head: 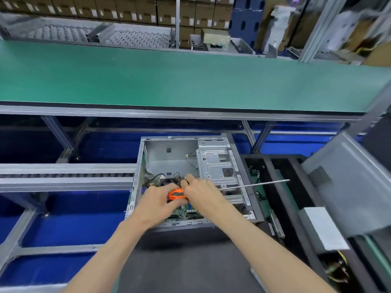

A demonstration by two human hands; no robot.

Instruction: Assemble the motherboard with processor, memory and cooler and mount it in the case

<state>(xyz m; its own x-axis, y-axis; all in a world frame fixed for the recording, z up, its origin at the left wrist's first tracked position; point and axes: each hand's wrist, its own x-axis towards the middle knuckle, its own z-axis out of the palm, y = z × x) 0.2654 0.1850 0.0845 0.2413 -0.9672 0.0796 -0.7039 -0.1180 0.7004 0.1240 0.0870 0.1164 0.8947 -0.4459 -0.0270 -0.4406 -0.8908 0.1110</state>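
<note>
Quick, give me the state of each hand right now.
Left hand: closed around the orange screwdriver handle.
Right hand: fingers curled at the handle's far end over the open case; what it grips cannot be told.

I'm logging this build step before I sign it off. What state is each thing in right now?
Computer case: lying on its side, open, side panel off.
Motherboard: inside the case, lying flat.
Screwdriver: held over the case, orange handle in both hands, shaft pointing right.
Left hand: grips the screwdriver handle.
Right hand: grips the screwdriver near the handle.
Green bench: bare.
</note>
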